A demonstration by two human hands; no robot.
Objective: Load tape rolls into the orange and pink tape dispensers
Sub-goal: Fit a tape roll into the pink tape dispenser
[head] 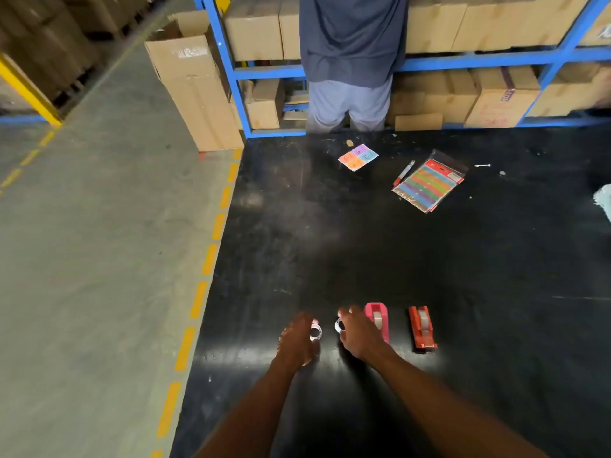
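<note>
Now, pickup step: your left hand (297,338) fingers close on one tape roll (315,332), your right hand (358,335) on another (339,325), low over the black surface (363,252). Pink dispenser (377,320) and orange dispenser (421,327) seem already loaded; check before seating either roll.

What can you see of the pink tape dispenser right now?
The pink tape dispenser looks like moulded plastic and sits upright on the black table, lengthwise away from the camera. A roll of tape shows in its cradle. Its near left side is hidden by the right hand; whether they touch I cannot tell. The orange dispenser stands apart, to its right.
</note>
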